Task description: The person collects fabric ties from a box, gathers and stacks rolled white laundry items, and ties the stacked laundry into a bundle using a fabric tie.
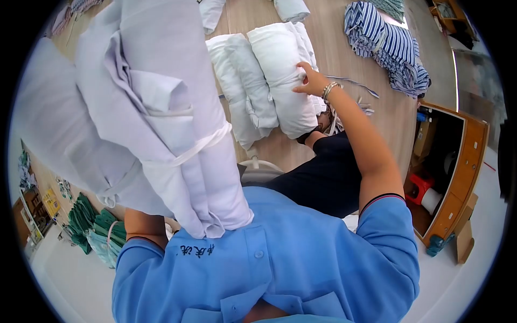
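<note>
Tall bundles of folded white cloth [177, 124], tied with white strips, are stacked against my left side and fill the left of the view. My left arm [145, 226] goes in beneath them, and my left hand is hidden behind the cloth. My right hand [311, 81], with bracelets at the wrist, touches the right side of a rolled white cloth bundle [280, 70]. Its thumb and fingers are curved and apart. Against that roll lies another white bundle [245, 81], tied near its lower end.
Blue-and-white striped cloth [385, 48] is piled at the table's right. Loose ties [353, 83] lie beside the white rolls. An open wooden cabinet [458, 167] containing a red item [420, 185] stands right. Green cloth bundles [89, 220] are at lower left. A dark-clothed leg [323, 172] extends below the rolls.
</note>
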The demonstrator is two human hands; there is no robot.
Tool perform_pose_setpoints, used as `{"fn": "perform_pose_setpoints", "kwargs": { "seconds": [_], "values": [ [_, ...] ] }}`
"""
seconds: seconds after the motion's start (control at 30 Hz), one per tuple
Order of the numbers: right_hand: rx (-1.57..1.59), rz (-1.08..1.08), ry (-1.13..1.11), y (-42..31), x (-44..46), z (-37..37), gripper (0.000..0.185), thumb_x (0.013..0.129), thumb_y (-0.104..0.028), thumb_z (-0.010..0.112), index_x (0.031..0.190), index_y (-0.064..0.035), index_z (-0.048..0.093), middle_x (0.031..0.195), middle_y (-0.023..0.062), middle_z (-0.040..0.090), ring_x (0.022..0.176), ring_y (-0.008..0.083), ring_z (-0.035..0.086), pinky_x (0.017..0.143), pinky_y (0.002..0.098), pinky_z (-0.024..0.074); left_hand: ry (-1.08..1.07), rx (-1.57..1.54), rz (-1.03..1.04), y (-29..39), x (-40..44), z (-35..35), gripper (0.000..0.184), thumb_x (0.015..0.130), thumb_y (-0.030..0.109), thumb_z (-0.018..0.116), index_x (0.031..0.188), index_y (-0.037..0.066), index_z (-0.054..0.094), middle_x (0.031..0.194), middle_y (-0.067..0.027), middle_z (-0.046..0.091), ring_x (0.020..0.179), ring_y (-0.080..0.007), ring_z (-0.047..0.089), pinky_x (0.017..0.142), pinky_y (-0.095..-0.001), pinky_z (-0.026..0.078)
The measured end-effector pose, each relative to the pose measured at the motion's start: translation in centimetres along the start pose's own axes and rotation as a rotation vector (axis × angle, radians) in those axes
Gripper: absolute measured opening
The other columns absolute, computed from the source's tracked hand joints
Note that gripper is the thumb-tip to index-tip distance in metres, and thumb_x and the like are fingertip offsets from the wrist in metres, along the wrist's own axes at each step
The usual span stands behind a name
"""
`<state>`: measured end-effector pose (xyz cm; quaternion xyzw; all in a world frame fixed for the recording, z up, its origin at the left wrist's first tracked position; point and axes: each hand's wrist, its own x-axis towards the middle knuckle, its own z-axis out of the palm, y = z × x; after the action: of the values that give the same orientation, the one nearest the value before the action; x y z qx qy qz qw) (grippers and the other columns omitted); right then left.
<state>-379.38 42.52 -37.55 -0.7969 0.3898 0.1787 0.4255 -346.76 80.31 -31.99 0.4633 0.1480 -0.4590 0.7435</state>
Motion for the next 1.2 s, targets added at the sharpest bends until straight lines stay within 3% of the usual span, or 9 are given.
{"fn": "perform_pose_setpoints", "kwargs": {
  "seconds": [0.13, 0.4, 0.47, 0.63, 0.73, 0.9, 1.07, 1.13, 1.2],
  "values": [
    [-0.33, -0.003, -0.016, -2.0, -0.8, -2.6, 0.065, 0.074, -0.054, 0.056, 0.121, -0.0101, 0.044, 0.106, 0.0206, 0.058, 0.096, 0.0309, 0.057, 0.081, 0.0351, 0.0447, 0.021, 0.012, -0.004, 0.0, -0.3, -0.7, 0.077, 0.071, 0.058, 0.055, 0.121, 0.001, 0.041, 0.116, -0.0155, 0.05, 0.105, -0.0302, 0.05, 0.091, -0.0458, 0.039],
    [0.449, -0.367, -0.134, -8.5, -3.0, -0.9, 0.062, 0.081, -0.05, 0.053, 0.12, -0.0035, 0.047, 0.112, 0.015, 0.055, 0.103, 0.0202, 0.053, 0.084, 0.0308, 0.0425, 0.04, 0.012, -0.024, -0.6, -0.7, -0.7, 0.076, 0.072, 0.057, 0.055, 0.121, 0.002, 0.041, 0.116, -0.0152, 0.051, 0.104, -0.0297, 0.051, 0.091, -0.0449, 0.04],
    [0.308, -0.061, 0.121, -7.8, -0.4, 3.2, 0.07, 0.072, -0.052, 0.062, 0.118, -0.001, 0.047, 0.108, 0.0196, 0.056, 0.097, 0.0259, 0.056, 0.081, 0.032, 0.044, 0.041, 0.026, -0.029, -0.8, -0.7, -0.8, 0.075, 0.073, 0.057, 0.055, 0.121, 0.002, 0.041, 0.115, -0.0151, 0.051, 0.104, -0.0296, 0.051, 0.091, -0.0447, 0.04],
    [-0.195, 0.239, 0.427, -7.4, 1.6, 15.5, 0.087, 0.066, -0.042, 0.068, 0.128, 0.0013, 0.026, 0.118, 0.0234, 0.046, 0.11, 0.0293, 0.046, 0.091, 0.033, 0.0396, 0.038, 0.038, -0.028, -1.0, -0.5, -1.0, 0.074, 0.073, 0.057, 0.054, 0.121, 0.002, 0.041, 0.115, -0.0149, 0.051, 0.104, -0.0292, 0.051, 0.091, -0.0441, 0.04],
    [-0.033, 0.32, 0.297, -6.7, 3.0, 15.7, 0.082, 0.066, -0.035, 0.067, 0.128, -0.0004, 0.026, 0.12, 0.0225, 0.044, 0.113, 0.0291, 0.043, 0.095, 0.0364, 0.0355, 0.048, 0.057, -0.039, -1.0, -0.6, -1.1, 0.074, 0.074, 0.057, 0.054, 0.121, 0.002, 0.041, 0.115, -0.0148, 0.051, 0.103, -0.029, 0.051, 0.091, -0.0438, 0.04],
    [0.012, 0.28, 0.317, -9.5, 1.2, 9.2, 0.05, 0.062, -0.034, 0.062, 0.102, -0.0055, 0.056, 0.107, 0.0096, 0.057, 0.107, 0.0279, 0.046, 0.089, 0.0407, 0.0375, 0.041, 0.045, -0.058, -1.4, -0.2, -1.2, 0.073, 0.074, 0.056, 0.054, 0.121, 0.002, 0.041, 0.115, -0.0146, 0.052, 0.103, -0.0287, 0.052, 0.09, -0.0432, 0.041],
    [-0.068, 0.237, 0.653, -5.3, -0.3, 5.6, 0.052, 0.058, -0.038, 0.067, 0.098, -0.0054, 0.06, 0.102, 0.0101, 0.06, 0.102, 0.0238, 0.051, 0.082, 0.0376, 0.041, 0.038, 0.04, -0.065, -1.5, -0.4, -1.5, 0.072, 0.075, 0.056, 0.053, 0.121, 0.002, 0.042, 0.114, -0.0144, 0.052, 0.103, -0.0284, 0.052, 0.09, -0.0426, 0.041],
    [0.608, -0.009, 0.413, 1.2, 1.6, 4.1, 0.043, 0.059, -0.029, 0.072, 0.092, -0.0036, 0.062, 0.089, 0.0084, 0.064, 0.084, 0.0172, 0.058, 0.072, 0.0304, 0.0452, 0.046, 0.041, -0.061, -1.4, -0.7, -1.8, 0.072, 0.075, 0.056, 0.053, 0.121, 0.002, 0.042, 0.114, -0.0143, 0.052, 0.103, -0.0282, 0.052, 0.09, -0.0424, 0.041],
    [0.773, -0.034, 0.373, 3.1, 1.4, 2.7, 0.039, 0.059, -0.023, 0.072, 0.091, -0.0026, 0.062, 0.084, 0.0071, 0.064, 0.076, 0.0148, 0.058, 0.069, 0.0275, 0.0455, 0.041, 0.038, -0.057, -1.3, -0.5, -2.0, 0.072, 0.075, 0.056, 0.053, 0.121, 0.002, 0.042, 0.114, -0.0142, 0.052, 0.102, -0.0281, 0.052, 0.09, -0.0422, 0.041]
  ]
}}
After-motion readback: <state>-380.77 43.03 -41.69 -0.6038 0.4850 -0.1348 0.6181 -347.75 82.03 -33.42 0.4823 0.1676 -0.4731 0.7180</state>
